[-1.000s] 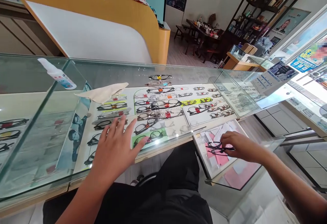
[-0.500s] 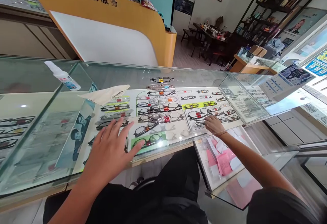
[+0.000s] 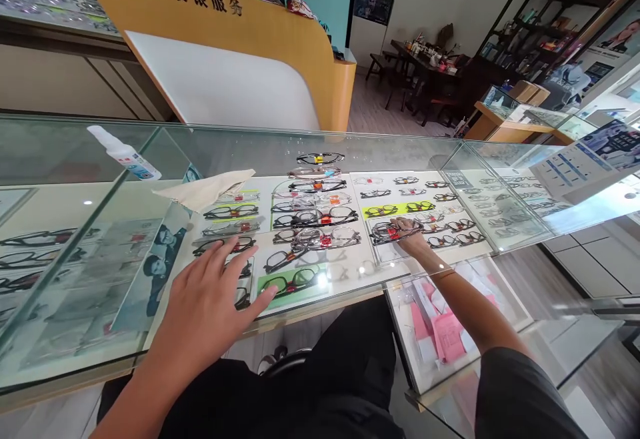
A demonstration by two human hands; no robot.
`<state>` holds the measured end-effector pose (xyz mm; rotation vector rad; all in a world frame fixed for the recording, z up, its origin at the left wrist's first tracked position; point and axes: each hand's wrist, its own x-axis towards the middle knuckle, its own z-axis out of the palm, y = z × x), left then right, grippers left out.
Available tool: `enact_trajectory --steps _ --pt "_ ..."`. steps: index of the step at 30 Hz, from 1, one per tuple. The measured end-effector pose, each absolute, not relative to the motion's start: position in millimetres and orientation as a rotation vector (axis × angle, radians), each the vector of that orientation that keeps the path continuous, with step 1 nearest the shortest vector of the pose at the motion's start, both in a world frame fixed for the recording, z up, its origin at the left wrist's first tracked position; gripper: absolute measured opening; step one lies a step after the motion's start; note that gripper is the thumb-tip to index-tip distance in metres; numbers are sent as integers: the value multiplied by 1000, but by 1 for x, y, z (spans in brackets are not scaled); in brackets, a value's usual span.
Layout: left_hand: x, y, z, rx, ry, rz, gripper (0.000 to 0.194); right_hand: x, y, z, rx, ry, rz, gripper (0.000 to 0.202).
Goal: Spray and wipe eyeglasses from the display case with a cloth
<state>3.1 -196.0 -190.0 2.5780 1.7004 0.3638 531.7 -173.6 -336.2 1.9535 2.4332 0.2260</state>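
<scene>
My left hand (image 3: pixel 207 299) is spread, palm down, over the front of the glass counter (image 3: pixel 350 285), holding nothing. Just right of its thumb, glasses lie on a green card (image 3: pixel 295 281). My right hand (image 3: pixel 409 235) reaches under the glass top into the display, its fingers closed at a dark pair of glasses with a red tag (image 3: pixel 387 231). Several rows of eyeglasses (image 3: pixel 325 217) with coloured tags lie between the hands. A beige cloth (image 3: pixel 207 189) and a white spray bottle (image 3: pixel 125 153) rest on the glass top at the left.
An open drawer (image 3: pixel 415 359) with pink and white packets juts out below my right forearm. A printed calendar stand (image 3: pixel 575 165) is on the counter at the right. Behind stands an orange and white cashier desk (image 3: pixel 225 85).
My right hand has moved slightly deeper in among the frames and its fingers are now at the red-tagged glasses. My left hand stays spread, slightly lower. The view has shifted a little.
</scene>
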Motion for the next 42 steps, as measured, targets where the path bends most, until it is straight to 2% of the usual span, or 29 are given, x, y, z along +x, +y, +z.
enact_trajectory --steps 8,15,42 --pt "3 -194 -190 2582 1713 299 85 537 -173 -352 2043 2449 240 44" --pt "2 -195 -191 2589 1721 299 84 536 -170 -352 2031 2477 247 43" --pt "5 -195 -188 2536 1709 304 85 520 -189 -326 1950 2443 254 37"
